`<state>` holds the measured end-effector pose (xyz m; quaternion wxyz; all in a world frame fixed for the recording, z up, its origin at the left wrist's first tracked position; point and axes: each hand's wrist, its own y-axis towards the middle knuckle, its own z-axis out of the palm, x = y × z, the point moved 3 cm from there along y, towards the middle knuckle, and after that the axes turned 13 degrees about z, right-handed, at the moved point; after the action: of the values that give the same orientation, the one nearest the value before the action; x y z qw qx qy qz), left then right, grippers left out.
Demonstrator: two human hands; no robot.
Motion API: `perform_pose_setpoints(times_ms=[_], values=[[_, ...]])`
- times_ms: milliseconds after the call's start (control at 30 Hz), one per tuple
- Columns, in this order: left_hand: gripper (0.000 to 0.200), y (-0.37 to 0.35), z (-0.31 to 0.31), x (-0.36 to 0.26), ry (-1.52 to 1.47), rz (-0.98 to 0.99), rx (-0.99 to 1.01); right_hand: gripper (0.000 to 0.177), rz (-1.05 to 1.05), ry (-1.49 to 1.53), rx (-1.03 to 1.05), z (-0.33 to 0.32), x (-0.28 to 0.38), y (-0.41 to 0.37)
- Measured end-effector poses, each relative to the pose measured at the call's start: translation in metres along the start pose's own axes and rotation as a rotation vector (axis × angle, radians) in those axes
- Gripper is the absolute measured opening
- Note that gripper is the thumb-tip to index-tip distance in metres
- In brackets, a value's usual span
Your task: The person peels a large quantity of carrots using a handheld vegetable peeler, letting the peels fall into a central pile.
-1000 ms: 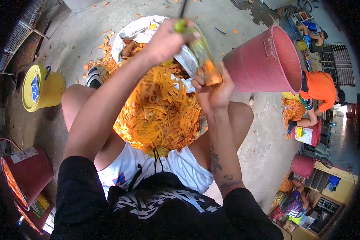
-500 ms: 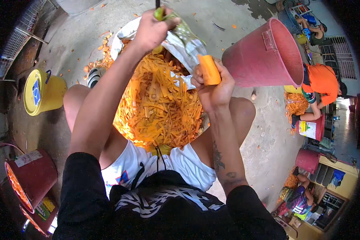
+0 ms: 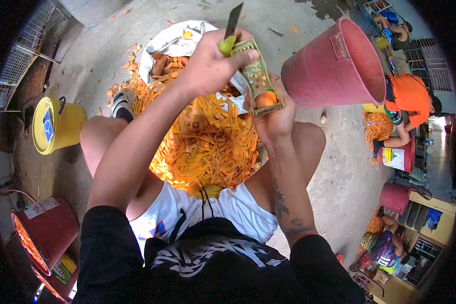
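My left hand [image 3: 212,63] is closed round a knife [image 3: 233,23] with a yellow-green handle and a flat, greenish peeling tool [image 3: 257,76]. The tool lies over an orange vegetable piece [image 3: 266,99], whose end shows through its opening. Fingers of my right hand [image 3: 277,114] wrap round that piece from below. Under both hands, a large heap of orange peel strips [image 3: 202,142] fills the space between my knees. Behind the heap, a white sack [image 3: 179,44] lies open with unpeeled roots [image 3: 162,66] inside.
A big pink bucket [image 3: 319,68] is tilted at the right. At the left are a yellow bucket [image 3: 70,124] and a dark red bucket [image 3: 50,228] of orange pieces. Several people sit or bend at the far right, one in an orange shirt [image 3: 409,99].
My left hand has moved right and down, bringing the peeling tool onto the orange piece. My right hand has stayed nearly in place, and the piece is now mostly covered.
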<state>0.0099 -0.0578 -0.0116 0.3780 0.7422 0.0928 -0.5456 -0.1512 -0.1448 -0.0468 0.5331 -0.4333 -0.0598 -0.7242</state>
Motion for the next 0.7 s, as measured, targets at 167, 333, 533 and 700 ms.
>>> perform_pose_setpoints(times_ms=[167, 333, 533, 700], values=[[0.013, 0.013, -0.030, 0.041, -0.053, -0.035, -0.234, 0.027, 0.057, -0.028, 0.036, 0.001, -0.001, -0.008], [0.010, -0.008, 0.006, -0.004, -0.127, 0.016, 0.007, 0.027, 0.083, 0.039, 0.092, -0.002, -0.003, -0.007], [0.014, 0.001, -0.020, 0.028, -0.064, -0.158, -0.219, 0.026, -0.009, -0.031, -0.015, 0.004, 0.004, -0.010], [0.014, -0.005, -0.004, 0.010, -0.037, 0.006, -0.092, 0.027, 0.008, -0.055, 0.098, -0.003, -0.002, -0.011]])
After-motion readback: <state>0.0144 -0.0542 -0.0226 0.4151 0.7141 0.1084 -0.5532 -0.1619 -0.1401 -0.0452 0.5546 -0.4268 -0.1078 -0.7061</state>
